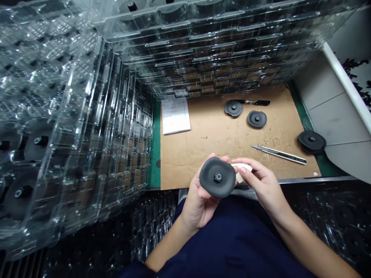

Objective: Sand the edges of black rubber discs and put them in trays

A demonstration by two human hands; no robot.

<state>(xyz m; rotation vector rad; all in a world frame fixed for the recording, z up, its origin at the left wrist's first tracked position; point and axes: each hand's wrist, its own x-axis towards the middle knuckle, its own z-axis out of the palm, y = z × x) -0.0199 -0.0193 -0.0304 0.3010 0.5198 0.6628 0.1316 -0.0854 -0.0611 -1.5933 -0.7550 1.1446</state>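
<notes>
My left hand (199,204) grips a round black rubber-like disc (211,186) with a raised hub at its centre, its hub side facing up. Close beside it, my right hand (263,185) pinches a small cream-white pad or block (241,175) against the disc's right edge. The pad's exact kind cannot be made out, and fingers cover part of it. Both hands are in front of my body, over the near edge of the cardboard sheet (197,154).
On the cardboard lie two similar black discs (257,119), a black marker (255,102), a utility knife (279,154) and a printed paper (175,116). Another disc (312,140) rests at the right edge. Tall stacks of clear plastic trays (203,50) stand behind and at left.
</notes>
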